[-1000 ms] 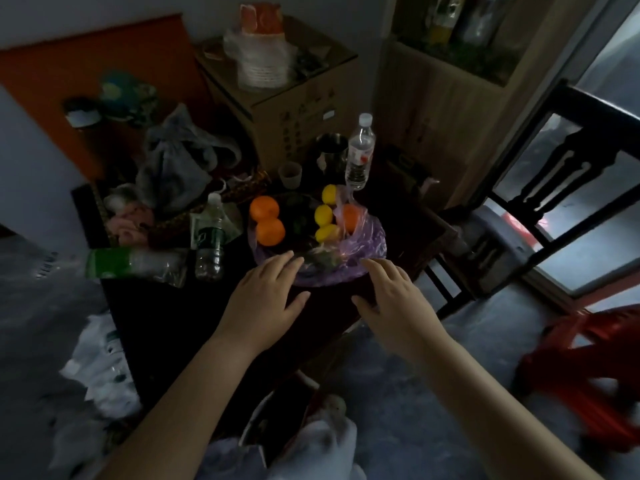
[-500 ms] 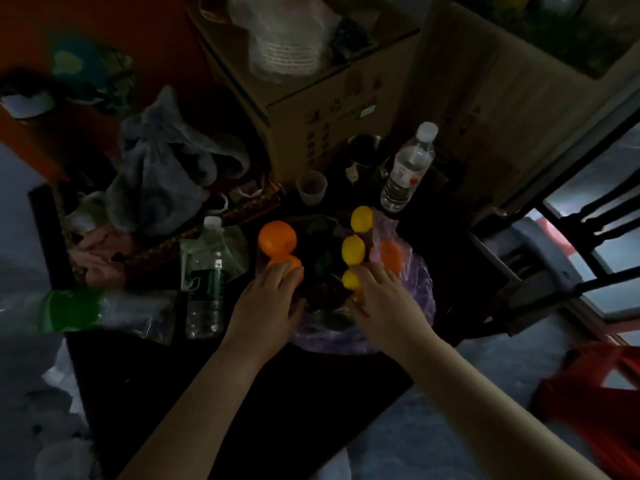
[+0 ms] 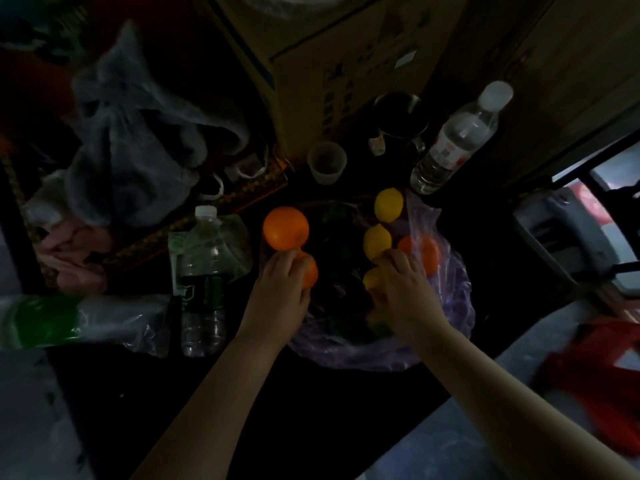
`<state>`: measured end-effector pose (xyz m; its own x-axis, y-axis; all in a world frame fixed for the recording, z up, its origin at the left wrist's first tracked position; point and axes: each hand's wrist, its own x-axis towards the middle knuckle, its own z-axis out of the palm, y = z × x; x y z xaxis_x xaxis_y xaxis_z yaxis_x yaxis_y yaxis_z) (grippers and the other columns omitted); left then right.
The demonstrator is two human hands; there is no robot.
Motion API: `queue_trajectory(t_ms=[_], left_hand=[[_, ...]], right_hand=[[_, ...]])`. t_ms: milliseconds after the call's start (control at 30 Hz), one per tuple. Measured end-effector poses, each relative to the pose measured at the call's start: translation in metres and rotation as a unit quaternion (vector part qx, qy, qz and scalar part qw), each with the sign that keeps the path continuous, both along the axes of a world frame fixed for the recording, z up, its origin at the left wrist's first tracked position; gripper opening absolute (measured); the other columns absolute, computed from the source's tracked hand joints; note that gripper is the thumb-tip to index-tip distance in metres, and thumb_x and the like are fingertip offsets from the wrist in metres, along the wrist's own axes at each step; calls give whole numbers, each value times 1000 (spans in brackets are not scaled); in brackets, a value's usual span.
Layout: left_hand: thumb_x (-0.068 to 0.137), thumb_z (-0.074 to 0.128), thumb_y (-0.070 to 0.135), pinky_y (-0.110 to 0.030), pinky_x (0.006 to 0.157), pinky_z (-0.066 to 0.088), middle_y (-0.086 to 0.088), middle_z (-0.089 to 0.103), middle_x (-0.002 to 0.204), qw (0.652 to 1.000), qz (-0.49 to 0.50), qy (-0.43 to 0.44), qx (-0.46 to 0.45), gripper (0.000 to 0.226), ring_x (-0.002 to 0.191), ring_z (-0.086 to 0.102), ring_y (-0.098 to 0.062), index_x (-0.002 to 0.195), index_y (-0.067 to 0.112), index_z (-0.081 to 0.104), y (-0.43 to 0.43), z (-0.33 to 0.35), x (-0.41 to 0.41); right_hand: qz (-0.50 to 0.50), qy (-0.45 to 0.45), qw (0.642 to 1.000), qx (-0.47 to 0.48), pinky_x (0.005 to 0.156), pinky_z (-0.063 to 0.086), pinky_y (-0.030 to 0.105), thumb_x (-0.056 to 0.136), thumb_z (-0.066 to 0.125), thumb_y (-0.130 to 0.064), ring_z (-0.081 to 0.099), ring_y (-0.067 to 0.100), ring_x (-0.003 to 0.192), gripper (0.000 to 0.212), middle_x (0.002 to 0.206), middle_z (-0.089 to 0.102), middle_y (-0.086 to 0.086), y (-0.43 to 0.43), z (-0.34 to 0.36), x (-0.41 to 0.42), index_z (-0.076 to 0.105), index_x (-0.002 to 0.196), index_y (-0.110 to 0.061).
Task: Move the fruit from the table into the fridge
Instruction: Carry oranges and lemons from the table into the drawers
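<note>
On the dark table a bowl of fruit sits on a purple plastic bag [image 3: 453,306]. My left hand [image 3: 280,292] curls over the nearer orange [image 3: 310,273] on the bowl's left side, with a second orange [image 3: 285,228] just beyond it. My right hand [image 3: 401,289] grips the nearest lemon [image 3: 371,279]. Two more lemons [image 3: 377,239] [image 3: 388,204] lie further back, and a third orange [image 3: 420,252] shows to the right. Dark fruit fills the bowl's middle, too dim to identify. No fridge is in view.
A small water bottle [image 3: 202,282] and a lying green bottle [image 3: 45,322] are left of the bowl. A taller bottle [image 3: 457,140], plastic cup [image 3: 326,162], metal mug [image 3: 400,117] and cardboard box [image 3: 332,53] stand behind. A grey bag [image 3: 131,143] is back left, a chair [image 3: 568,237] right.
Both hands went from hovering at the bowl's near rim to reaching in: the left closed over an orange, the right over a lemon. The camera has moved closer.
</note>
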<state>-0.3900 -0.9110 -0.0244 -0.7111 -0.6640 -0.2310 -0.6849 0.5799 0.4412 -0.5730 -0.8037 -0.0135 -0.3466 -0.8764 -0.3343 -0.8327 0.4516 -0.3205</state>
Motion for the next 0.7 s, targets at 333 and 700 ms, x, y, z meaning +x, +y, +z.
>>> queue_trajectory(t_ms=[333, 700], left_hand=[[87, 63, 12, -45, 106, 35, -2, 28, 149, 1000, -3, -12, -6, 63, 137, 27, -26, 142, 19, 35, -11, -9, -2], [86, 66, 18, -41, 111, 27, -3, 20, 153, 999, -28, -31, -7, 74, 140, 20, -25, 147, 21, 25, -10, -13, 1]], right_hand=[[-16, 22, 1000, 5, 95, 35, 35, 85, 61, -25, 38, 26, 117, 41, 126, 40, 5, -5, -13, -4, 51, 124, -18], [7, 42, 999, -5, 87, 41, 41, 80, 67, -25, 46, 32, 111, 43, 125, 47, 7, -3, -18, -3, 55, 121, -20]])
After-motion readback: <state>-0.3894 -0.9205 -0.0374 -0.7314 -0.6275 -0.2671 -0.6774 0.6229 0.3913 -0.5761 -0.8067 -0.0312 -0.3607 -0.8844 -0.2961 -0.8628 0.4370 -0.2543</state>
